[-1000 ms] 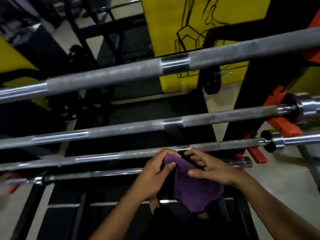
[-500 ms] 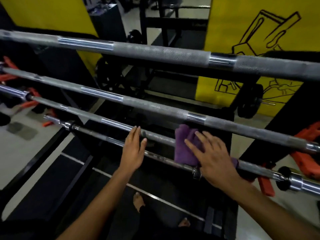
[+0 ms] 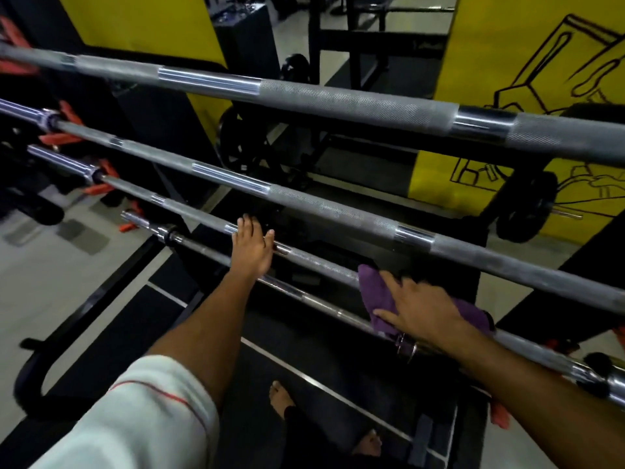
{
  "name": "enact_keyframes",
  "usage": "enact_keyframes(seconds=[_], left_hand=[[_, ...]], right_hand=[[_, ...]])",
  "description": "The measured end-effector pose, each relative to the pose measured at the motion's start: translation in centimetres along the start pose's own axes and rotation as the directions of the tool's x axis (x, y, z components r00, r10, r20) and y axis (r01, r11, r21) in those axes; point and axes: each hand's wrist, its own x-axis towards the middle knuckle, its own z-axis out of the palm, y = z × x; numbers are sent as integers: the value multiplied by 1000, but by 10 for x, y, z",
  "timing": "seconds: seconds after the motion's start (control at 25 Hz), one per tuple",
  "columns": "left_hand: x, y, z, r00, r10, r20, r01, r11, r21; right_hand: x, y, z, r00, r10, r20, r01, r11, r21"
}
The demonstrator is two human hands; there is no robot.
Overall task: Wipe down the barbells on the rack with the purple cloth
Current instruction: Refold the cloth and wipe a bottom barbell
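Several steel barbells lie on the rack, slanting down to the right: a top barbell (image 3: 338, 99), a second barbell (image 3: 304, 201), a third barbell (image 3: 189, 211) and a short lowest bar (image 3: 304, 296). The purple cloth (image 3: 375, 292) is draped over the third barbell and reaches down to the lowest bar. My right hand (image 3: 419, 309) presses flat on the cloth with its fingers spread. My left hand (image 3: 252, 247) rests further left, its straight fingers on the third barbell and its palm over the lowest bar, apart from the cloth.
Orange rack hooks (image 3: 67, 120) hold the bar ends at left. Black weight plates (image 3: 527, 211) stand behind the rack by a yellow wall panel (image 3: 527, 45). A curved black rack foot (image 3: 33, 377) sits on the floor at lower left. My bare foot (image 3: 280, 397) is under the bars.
One second ago both hands held the cloth. My left hand has let go and moved left along the bars, while my right hand presses the cloth on the barbell.
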Motion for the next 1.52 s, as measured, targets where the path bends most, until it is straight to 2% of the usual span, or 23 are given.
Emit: enact_keyframes(seconds=[0.12,0.24,0.4,0.52,0.64,0.8,1.0,1.16,1.36,1.52], left_hand=[[13,-11,10,1000,-10,-8,10,1000,24],[14,-15,22,997,21,-75,-22,1000,-14],[16,-18,25,993,41,-108,-44,999,-27],[17,-20,24,991,62,-118,-63,998,-4],[18,-26,23,990,80,-113,-78,997,17],[17,-26,22,991,103,-83,-103,995,11],[17,-24,21,992,101,-73,-102,995,-2],[15,-22,24,989,90,-119,-91,996,-5],[17,-25,32,982,107,-159,-112,994,-20],[19,-28,33,979,117,-168,-125,991,-40]], right_hand=[[-8,13,6,998,-61,-27,59,995,-76],[4,12,3,994,-100,-38,96,991,-89],[81,-63,-8,984,-168,-60,168,986,3],[129,-117,-25,979,-176,-104,175,984,-18],[137,-130,-24,985,-150,-82,146,988,-53],[95,-89,-13,990,-122,-76,122,992,-15],[4,11,7,995,-94,-18,94,996,3],[-1,26,19,993,-110,-34,109,994,-18],[60,-37,5,977,-173,-128,167,985,-52],[126,-112,-17,980,-139,-140,145,989,35]])
